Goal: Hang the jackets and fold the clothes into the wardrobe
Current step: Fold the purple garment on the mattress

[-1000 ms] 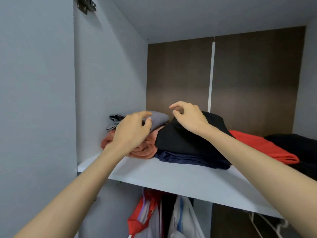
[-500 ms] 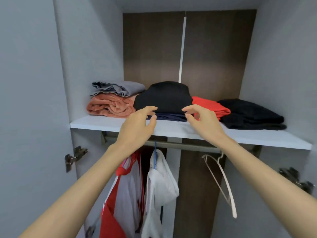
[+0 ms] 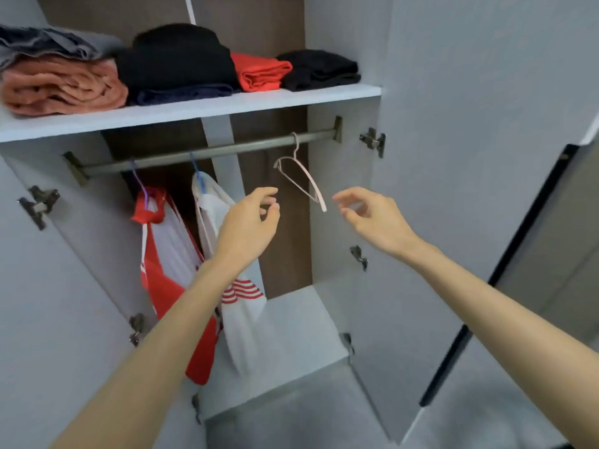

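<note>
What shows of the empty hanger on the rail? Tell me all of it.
The empty hanger is thin and pale, pinkish white; it looks like plastic or coated wire. Its hook sits over the dark metal rail, near the rail's right end. It carries no garment. It hangs turned nearly edge-on to the camera, with one arm sloping down toward the viewer. Only the rail touches it. The right hand, fingers relaxed, is close to its lower tip but apart from it.

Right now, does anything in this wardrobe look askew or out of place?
Only the empty hanger on the rail: it hangs lopsided, one end far lower than the other. The folded piles on the shelf and the hung jackets look orderly.
</note>
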Available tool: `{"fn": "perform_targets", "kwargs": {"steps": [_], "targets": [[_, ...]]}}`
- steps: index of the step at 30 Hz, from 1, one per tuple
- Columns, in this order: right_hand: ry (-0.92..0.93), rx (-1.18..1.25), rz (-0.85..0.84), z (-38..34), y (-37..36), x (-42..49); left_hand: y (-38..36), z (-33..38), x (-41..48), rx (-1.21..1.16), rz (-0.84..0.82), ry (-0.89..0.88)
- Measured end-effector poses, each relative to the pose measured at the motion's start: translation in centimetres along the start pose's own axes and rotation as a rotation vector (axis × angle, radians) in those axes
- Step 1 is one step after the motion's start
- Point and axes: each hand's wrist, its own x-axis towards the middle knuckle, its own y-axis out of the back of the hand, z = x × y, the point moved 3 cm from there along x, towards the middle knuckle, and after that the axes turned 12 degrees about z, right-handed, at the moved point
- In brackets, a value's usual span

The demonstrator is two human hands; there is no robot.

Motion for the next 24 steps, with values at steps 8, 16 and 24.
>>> {"fn": "perform_targets", "kwargs": {"steps": [8,16,24], "targets": [[-0.221,-0.04,-0.053,7.0,8.0,-16.9,-6.7,6.2,-12.6,-0.082,-0.331,-0.071],[-0.546,-0.129,0.015,15.0,18.4,-35.6,-16.5,16.0,-28.2,-0.061,-0.64,-0.114],[-0.861,-0.258,0.048,21.0,29.5,-53.3,-24.9,26.1,-43.2,-0.127,-0.921,-0.152]]}}
